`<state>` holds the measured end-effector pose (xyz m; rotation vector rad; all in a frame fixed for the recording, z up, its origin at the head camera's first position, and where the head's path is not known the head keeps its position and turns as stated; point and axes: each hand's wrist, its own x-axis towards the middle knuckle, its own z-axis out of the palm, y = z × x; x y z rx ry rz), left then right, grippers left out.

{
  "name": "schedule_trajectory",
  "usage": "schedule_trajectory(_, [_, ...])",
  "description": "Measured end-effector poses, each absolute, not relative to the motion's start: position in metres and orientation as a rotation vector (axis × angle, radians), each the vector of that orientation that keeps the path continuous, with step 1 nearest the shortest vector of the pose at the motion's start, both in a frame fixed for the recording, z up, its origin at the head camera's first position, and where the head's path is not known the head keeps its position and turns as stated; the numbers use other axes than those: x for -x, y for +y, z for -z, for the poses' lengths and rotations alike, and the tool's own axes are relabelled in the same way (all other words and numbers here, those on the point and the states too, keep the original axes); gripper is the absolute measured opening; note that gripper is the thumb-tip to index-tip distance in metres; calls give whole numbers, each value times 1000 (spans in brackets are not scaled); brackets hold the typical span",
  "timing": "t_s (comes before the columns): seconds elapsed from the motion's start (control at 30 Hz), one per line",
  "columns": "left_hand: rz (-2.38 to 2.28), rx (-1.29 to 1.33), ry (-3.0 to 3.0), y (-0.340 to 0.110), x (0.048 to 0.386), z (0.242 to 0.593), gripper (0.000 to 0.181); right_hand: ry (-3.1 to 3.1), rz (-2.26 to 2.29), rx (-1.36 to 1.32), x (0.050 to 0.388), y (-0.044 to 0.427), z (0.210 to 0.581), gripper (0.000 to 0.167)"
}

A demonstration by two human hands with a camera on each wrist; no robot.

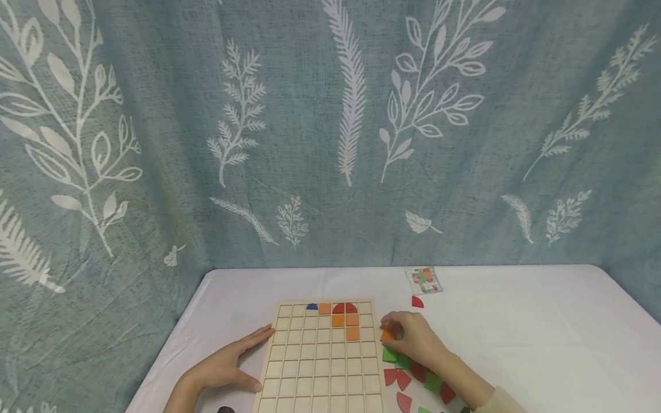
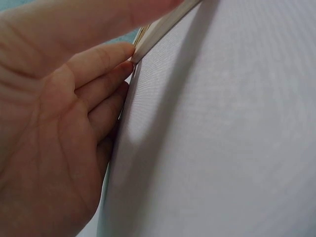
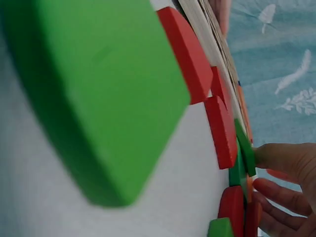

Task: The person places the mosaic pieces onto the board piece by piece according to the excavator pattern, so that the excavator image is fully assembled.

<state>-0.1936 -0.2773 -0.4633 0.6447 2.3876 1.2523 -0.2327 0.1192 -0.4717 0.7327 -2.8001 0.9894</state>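
A wooden grid board (image 1: 298, 367) lies on the white table. In its far rows sit a blue piece (image 1: 312, 307), two red quarter-circles (image 1: 345, 308) side by side and several orange squares (image 1: 353, 334). My left hand (image 1: 229, 362) rests along the board's left edge, thumb and fingers spread and touching the rim. In the left wrist view its fingers (image 2: 101, 84) lie fairly straight against the board's side. Just off the board's right edge, my right hand (image 1: 415, 338) pinches an orange tile (image 1: 387, 335), partly covered by the fingers. Green squares (image 1: 389, 355) lie right below it.
Red quarter-circles (image 1: 404, 401) and green pieces (image 1: 432, 382) lie loosely right of the board, some under the right forearm. One red quarter-circle (image 1: 417, 302) lies farther back, near a small printed pattern card (image 1: 424, 280). A leaf-patterned curtain (image 1: 310, 143) hangs behind the table.
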Motion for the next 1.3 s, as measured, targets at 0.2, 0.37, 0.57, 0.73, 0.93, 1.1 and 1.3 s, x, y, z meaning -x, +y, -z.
schedule_trajectory(0.2, [-1269,-655,2383,-277,194,464,93,-2784,-995,-770,234,121,471,26])
schedule_trajectory(0.37, [-1272,-646,2387,-277,194,465,93,-2766,-1091,-774,235,124,471,26])
schedule_trajectory(0.57, [-1257,-635,2403,-276,194,465,94,-2761,-1135,-765,237,125,468,28])
schedule_trajectory(0.73, [-1252,-648,2404,-276,193,465,95,-2766,-1141,-772,237,121,465,28])
schedule_trajectory(0.93, [-1242,-651,2406,-276,193,465,95,-2721,-1178,-887,238,106,466,23])
schedule_trajectory(1.1, [-1218,-654,2413,-276,194,464,96,-2670,-1109,-1008,240,86,467,19])
schedule_trajectory(1.3, [-1220,-655,2408,-274,195,463,97,-2645,-1048,-1108,241,64,466,18])
